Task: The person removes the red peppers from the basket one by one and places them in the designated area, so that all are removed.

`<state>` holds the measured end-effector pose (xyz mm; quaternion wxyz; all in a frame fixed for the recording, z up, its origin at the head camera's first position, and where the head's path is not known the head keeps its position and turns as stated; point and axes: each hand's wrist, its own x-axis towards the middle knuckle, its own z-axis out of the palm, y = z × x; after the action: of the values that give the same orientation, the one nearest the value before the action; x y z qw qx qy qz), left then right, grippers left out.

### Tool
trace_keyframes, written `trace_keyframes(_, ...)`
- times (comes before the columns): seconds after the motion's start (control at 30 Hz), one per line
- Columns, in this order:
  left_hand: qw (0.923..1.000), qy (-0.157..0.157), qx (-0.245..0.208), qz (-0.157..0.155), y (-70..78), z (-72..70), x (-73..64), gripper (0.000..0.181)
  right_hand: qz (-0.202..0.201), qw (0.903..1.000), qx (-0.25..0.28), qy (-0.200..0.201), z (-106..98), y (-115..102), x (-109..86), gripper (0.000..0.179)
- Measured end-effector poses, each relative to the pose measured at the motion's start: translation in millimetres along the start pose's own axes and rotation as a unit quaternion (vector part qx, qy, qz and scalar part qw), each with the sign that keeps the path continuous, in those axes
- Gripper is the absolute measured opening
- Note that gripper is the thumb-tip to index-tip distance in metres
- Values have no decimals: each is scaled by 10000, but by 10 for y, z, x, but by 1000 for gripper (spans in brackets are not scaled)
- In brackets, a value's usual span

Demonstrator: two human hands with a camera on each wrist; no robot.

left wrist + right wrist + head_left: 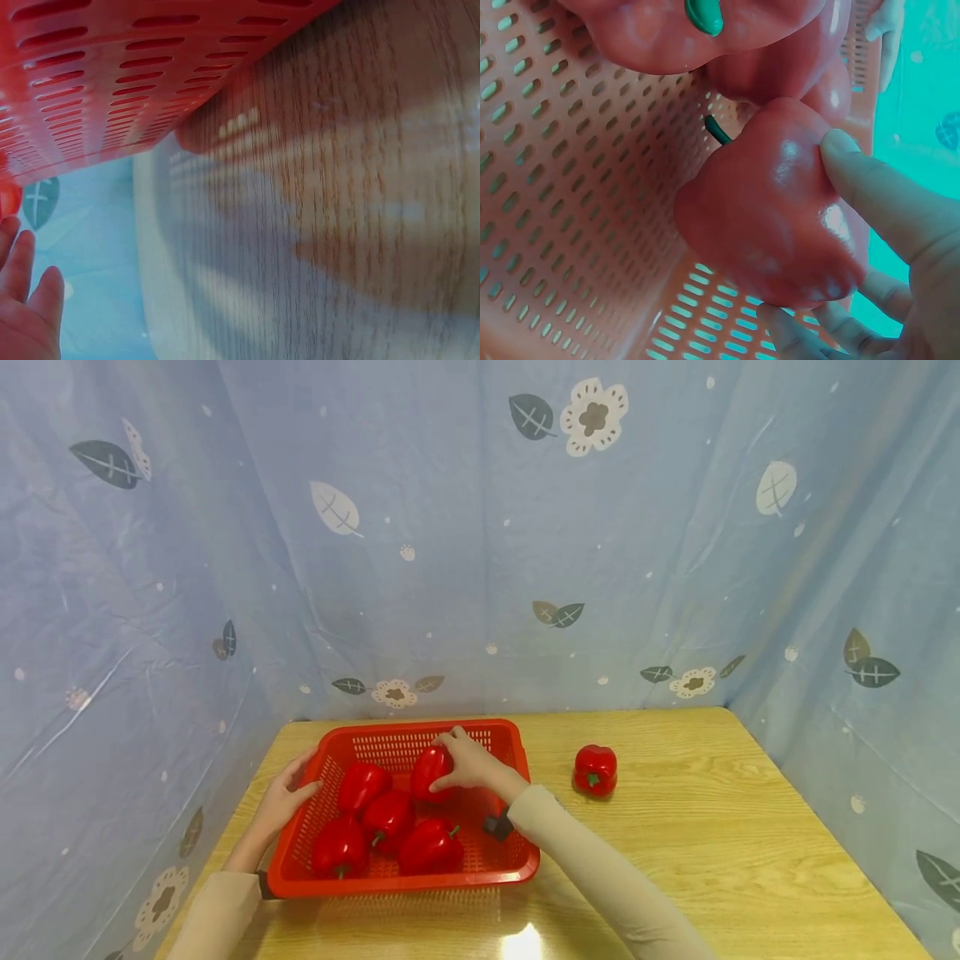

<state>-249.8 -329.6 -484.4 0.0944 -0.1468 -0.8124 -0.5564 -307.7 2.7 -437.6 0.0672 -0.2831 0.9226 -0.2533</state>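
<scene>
A red bell pepper (432, 774) is held in my right hand (471, 765), inside the red basket (420, 887) near its back wall. In the right wrist view the thumb lies on one side of this bell pepper (772, 202), with fingers at the other side; its dark green stem points away from the palm. My left hand (285, 797) rests at the basket's left rim, its thumb reaching over the edge. Its fingers (16, 274) look fairly straight in the left wrist view. Several other red bell peppers (388, 818) lie in the basket's left and front part.
One more red bell pepper (596, 770) sits on the wooden table (675, 827), right of the basket. A blue patterned curtain (450, 568) surrounds the table at the back and sides. A small black item (498, 825) shows by the right wrist.
</scene>
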Motion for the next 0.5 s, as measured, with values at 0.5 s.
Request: trace_keyframes(0.5, 10000, 13, -49, -15, 19, -1, -4, 58, -70, 9994, 257, 221, -71, 11, -76, 76)
